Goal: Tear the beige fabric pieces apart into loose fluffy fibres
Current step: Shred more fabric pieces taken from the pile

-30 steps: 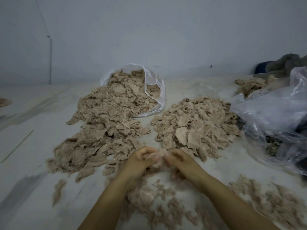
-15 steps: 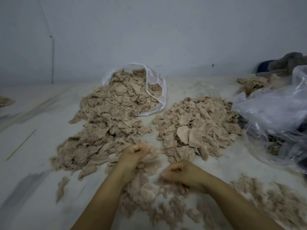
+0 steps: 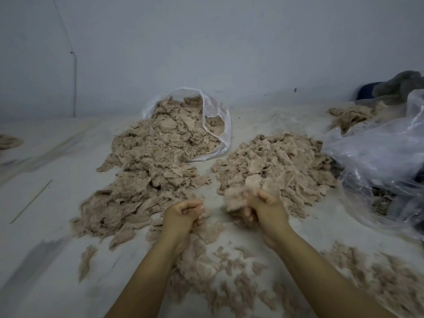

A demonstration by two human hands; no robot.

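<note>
Loose fibres point(image 3: 229, 278) litter the floor's point(image 3: 46, 226) near edge. Above them the left hand point(image 3: 183, 214) is curled, contents unclear; the right hand point(image 3: 263, 210) grips a soft, light tuft point(image 3: 234, 198). Fabric piles point(image 3: 275, 166) lie beyond, probably best pinched at frayed edges.

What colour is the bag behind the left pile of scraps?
Clear, see-through plastic bag with a whitish sheen, seen in the head view.

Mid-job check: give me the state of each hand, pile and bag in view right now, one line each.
Left hand: fingers curled, nothing clearly in its grip.
Right hand: grips a fluffy tuft.
Clear bag: lying on its side, open, spilling pieces.
Left pile: mostly untorn.
Right pile: mostly untorn.
Loose fibres: scattered near the arms.
Right-hand plastic bag: crumpled.
</note>
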